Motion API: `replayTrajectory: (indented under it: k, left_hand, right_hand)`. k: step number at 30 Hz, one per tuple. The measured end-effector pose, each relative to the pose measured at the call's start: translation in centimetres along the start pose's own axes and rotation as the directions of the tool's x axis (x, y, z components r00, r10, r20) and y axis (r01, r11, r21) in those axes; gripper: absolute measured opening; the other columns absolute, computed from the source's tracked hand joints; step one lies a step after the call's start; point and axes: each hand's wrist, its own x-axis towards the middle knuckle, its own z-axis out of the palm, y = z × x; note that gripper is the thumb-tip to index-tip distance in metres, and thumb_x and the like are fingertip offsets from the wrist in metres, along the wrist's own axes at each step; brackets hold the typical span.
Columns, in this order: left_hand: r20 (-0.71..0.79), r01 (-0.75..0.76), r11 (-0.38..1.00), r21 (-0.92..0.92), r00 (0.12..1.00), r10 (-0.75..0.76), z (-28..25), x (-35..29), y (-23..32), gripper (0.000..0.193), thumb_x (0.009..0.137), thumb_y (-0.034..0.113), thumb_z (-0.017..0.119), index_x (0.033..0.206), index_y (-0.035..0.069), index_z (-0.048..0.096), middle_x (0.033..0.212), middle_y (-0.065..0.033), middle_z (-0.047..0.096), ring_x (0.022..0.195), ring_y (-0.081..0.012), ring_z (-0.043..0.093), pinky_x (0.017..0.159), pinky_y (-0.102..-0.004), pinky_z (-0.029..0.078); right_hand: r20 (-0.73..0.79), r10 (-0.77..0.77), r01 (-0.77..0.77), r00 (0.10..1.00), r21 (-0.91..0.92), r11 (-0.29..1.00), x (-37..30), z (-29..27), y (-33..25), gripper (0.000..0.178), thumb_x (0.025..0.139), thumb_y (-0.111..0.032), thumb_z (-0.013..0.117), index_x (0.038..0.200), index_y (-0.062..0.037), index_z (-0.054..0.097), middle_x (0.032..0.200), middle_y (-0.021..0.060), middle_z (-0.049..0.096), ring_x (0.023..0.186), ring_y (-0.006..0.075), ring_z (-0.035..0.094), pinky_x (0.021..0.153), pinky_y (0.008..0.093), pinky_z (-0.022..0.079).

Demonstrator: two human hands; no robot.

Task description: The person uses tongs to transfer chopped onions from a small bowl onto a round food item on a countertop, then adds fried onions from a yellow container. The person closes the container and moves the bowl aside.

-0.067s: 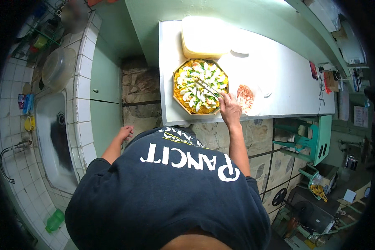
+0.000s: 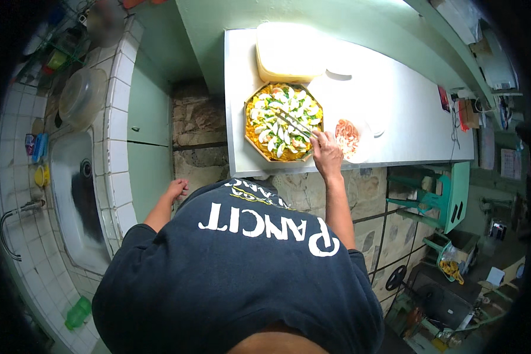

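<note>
Tongs worked over a topped noodle tray

The right hand [image 2: 326,154] gripped metal tongs [image 2: 294,124], fingers closed around the handles, tips reaching over the octagonal noodle tray [image 2: 283,122] on the white table [image 2: 407,118]; a bowl of shrimp [image 2: 348,137] sat just right of the tray. Doing this well probably called for light squeezes that left the egg slices undisturbed. The left hand [image 2: 176,190] hung below the tray's left edge, off the table, loosely curled, holding nothing.

Steel sink [image 2: 76,194] left; green stool [image 2: 439,197] right; pale lidded container [image 2: 292,53] on table.
</note>
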Motion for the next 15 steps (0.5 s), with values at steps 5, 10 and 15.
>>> replayTrajectory:
  k: [5, 10, 15]
  left_hand:
    - [0.05, 0.012, 0.999, -0.033, 0.999, -0.011, -0.8, 0.7, -2.0, 0.027, 0.093, 0.037, 0.054, 0.114, 0.02, 0.057, 0.086, 0.0025, 0.06, 0.068, -0.0136, 0.057, 0.055, -0.0344, 0.044]
    - [0.052, 0.049, 0.999, 0.002, 0.997, -0.049, -1.1, 0.7, -0.6, 0.027, 0.094, 0.036, 0.051, 0.114, 0.02, 0.057, 0.089, 0.0023, 0.059, 0.068, -0.0137, 0.056, 0.055, -0.0335, 0.043]
    - [0.03, 0.012, 0.996, 0.09, 0.999, -0.015, -0.3, -0.8, 2.9, 0.026, 0.095, 0.035, 0.051, 0.114, 0.02, 0.058, 0.091, 0.0023, 0.06, 0.07, -0.0134, 0.057, 0.059, -0.033, 0.044]
  right_hand:
    - [-0.135, 0.278, -0.208, 0.951, 0.383, 0.9, -0.6, -3.9, 4.3, 0.026, 0.094, -0.025, 0.057, 0.106, -0.0039, 0.067, 0.095, 0.012, 0.068, 0.08, 0.025, 0.066, 0.072, 0.0343, 0.051]
    - [-0.216, 0.473, -0.471, 0.854, 0.066, 0.88, -2.7, -7.5, 11.0, 0.028, 0.09, -0.028, 0.059, 0.102, -0.005, 0.068, 0.089, 0.0155, 0.069, 0.081, 0.0312, 0.067, 0.074, 0.0388, 0.051]
    - [-0.079, 0.537, -0.541, 0.84, -0.206, 0.815, -3.8, -6.4, 12.5, 0.023, 0.09, -0.028, 0.053, 0.096, -0.009, 0.065, 0.097, 0.0149, 0.066, 0.089, 0.0399, 0.062, 0.078, 0.0508, 0.048]
